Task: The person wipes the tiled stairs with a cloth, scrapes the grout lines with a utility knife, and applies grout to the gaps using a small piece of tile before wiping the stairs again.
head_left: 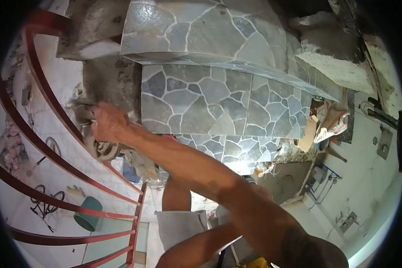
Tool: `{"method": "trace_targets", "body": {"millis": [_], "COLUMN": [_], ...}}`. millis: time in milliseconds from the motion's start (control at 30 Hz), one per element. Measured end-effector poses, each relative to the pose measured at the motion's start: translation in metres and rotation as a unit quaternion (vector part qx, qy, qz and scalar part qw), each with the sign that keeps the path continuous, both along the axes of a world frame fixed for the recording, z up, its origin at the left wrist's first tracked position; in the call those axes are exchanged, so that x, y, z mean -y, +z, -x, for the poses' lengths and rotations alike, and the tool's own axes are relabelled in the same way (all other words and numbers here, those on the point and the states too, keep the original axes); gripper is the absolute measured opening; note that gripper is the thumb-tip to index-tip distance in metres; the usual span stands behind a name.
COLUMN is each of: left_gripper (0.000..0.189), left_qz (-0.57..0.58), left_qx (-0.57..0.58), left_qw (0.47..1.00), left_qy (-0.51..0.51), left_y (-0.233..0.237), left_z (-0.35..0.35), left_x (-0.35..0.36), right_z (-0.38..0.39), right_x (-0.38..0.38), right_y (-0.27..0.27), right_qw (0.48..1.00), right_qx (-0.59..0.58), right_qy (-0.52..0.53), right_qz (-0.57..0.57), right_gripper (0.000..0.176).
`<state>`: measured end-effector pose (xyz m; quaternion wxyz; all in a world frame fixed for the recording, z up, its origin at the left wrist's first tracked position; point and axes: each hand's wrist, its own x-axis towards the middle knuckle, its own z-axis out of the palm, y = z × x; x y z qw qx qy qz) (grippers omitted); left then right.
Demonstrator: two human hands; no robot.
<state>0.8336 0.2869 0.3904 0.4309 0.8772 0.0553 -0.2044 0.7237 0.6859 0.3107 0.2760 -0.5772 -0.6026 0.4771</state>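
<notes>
My right arm stretches across the view from the lower right. At its end, my right hand (109, 123) is closed on a grey-brown cloth (103, 151) beside the red metal railing (53, 91). Part of the cloth bunches up past my fingers and part hangs below them, against the bars. Just right of the hand is a rough, bare cement edge (114, 82) along the stairs. My left hand does not show.
Stone-patterned tiles cover the step (196, 100) and the higher step (201, 31). A piece of wood (308, 134) and a sack (335, 123) lie at the right. Beyond the railing, far below, are a green bin (88, 213) and a bicycle (47, 201).
</notes>
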Motion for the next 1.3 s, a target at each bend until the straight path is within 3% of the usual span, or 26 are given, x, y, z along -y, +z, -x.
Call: {"method": "trace_targets", "body": {"millis": [67,100,133,167,233,267,400,433,500,533,567,600,633,667,700,767,800,833,867,900,967,1067,1167,1200,1267,1300], "left_gripper": [0.024,0.024,0.025,0.025,0.026,0.023,0.021,0.021,0.022,0.022,0.022,0.022,0.024,0.027,0.031,0.031,0.03,0.03,0.03,0.03,0.03,0.03,0.03,0.031,0.029,0.025], "left_qz": [0.0,-0.001,0.0,0.013,0.071,0.033,-0.02,-0.016,-0.019,-0.033,-0.043,-0.047,-0.034,-0.022,-0.012,0.04,0.029,0.021,0.014,0.005,0.005,0.014,0.019,0.039,0.003,-0.037], "left_qx": [0.001,0.005,0.008,-0.001,-0.038,-0.003,0.021,0.009,-0.018,-0.007,0.003,0.014,-0.004,-0.019,-0.036,-0.013,0.001,0.005,0.007,0.009,0.014,0.029,0.034,-0.04,-0.04,-0.029], "left_qw": [1.0,1.0,0.999,1.0,0.994,0.999,0.999,1.0,1.0,0.999,0.999,0.999,0.999,0.997,0.995,0.999,1.0,1.0,1.0,1.0,1.0,0.999,0.999,0.996,0.996,0.998], "left_qy": [0.004,0.016,0.038,0.023,-0.073,-0.043,-0.023,-0.02,-0.006,-0.009,-0.013,-0.02,-0.042,-0.065,-0.089,-0.019,-0.009,-0.011,-0.008,-0.009,-0.012,0.008,0.009,-0.066,-0.074,-0.031], "left_y": [-0.006,-0.01,-0.014,-0.015,0.01,0.01,0.015,0.021,0.024,0.02,0.018,0.02,0.022,0.025,0.029,0.01,0.008,0.008,0.008,0.008,0.008,0.001,-0.007,0.01,0.027,0.029], "left_z": [-0.008,-0.011,-0.013,-0.019,-0.029,-0.024,-0.016,-0.015,-0.018,-0.018,-0.017,-0.013,-0.012,-0.013,-0.012,-0.01,-0.008,-0.008,-0.006,-0.007,-0.003,0.0,-0.004,-0.014,-0.015,-0.015], "left_x": [0.001,0.007,0.02,0.024,-0.02,-0.018,-0.021,-0.02,-0.024,-0.023,-0.016,-0.008,-0.003,0.002,0.008,0.042,0.044,0.046,0.046,0.046,0.057,0.068,0.065,0.033,0.003,0.004], "right_z": [-0.048,-0.089,-0.119,-0.162,-0.251,-0.296,-0.46,-0.478,-0.485,-0.437,-0.424,-0.395,-0.367,-0.34,-0.247,-0.139,-0.091,-0.034,-0.009,0.019,0.044,0.0,-0.093,-0.131,-0.221,-0.266], "right_x": [0.035,0.063,0.101,0.135,0.211,0.251,0.392,0.393,0.381,0.343,0.324,0.332,0.34,0.349,0.274,0.211,0.169,0.15,0.112,0.09,0.066,0.063,0.111,0.133,0.185,0.233], "right_y": [0.037,0.056,0.056,0.062,0.068,0.072,-0.016,-0.045,-0.107,-0.115,-0.149,-0.19,-0.23,-0.27,-0.176,-0.139,-0.113,-0.127,-0.108,-0.094,-0.053,0.007,0.012,-0.005,-0.008,-0.05], "right_qw": [0.991,0.977,0.984,0.993,0.978,0.978,0.93,0.868,0.788,0.721,0.732,0.761,0.756,0.715,0.805,0.845,0.923,0.944,0.964,0.934,0.988,0.994,0.983,0.99,0.986,0.956], "right_qx": [-0.123,-0.21,-0.137,-0.082,-0.155,-0.078,0.282,0.371,0.481,0.463,0.483,0.543,0.621,0.694,0.587,0.532,0.376,0.325,0.214,0.251,0.095,0.029,0.013,0.077,0.145,0.261], "right_qy": [-0.042,-0.034,-0.06,-0.046,-0.115,-0.145,-0.226,-0.252,-0.193,-0.35,-0.248,-0.191,-0.124,-0.071,-0.05,0.036,0.076,0.055,0.157,0.222,0.079,0.061,-0.044,-0.032,-0.038,-0.055], "right_qz": [0.01,-0.033,-0.1,-0.077,0.082,0.13,0.072,0.214,0.333,0.378,0.412,0.298,0.167,0.04,0.074,-0.044,0.037,0.003,-0.004,-0.124,-0.089,-0.086,-0.179,-0.118,-0.069,-0.121], "right_gripper": [0.03,0.039,0.049,0.054,0.062,0.067,0.065,0.061,0.049,0.047,0.05,0.052,0.053,0.054,0.057,0.062,0.063,0.06,0.047,0.042,0.042,0.041,0.044,0.048,0.053,0.056]}}
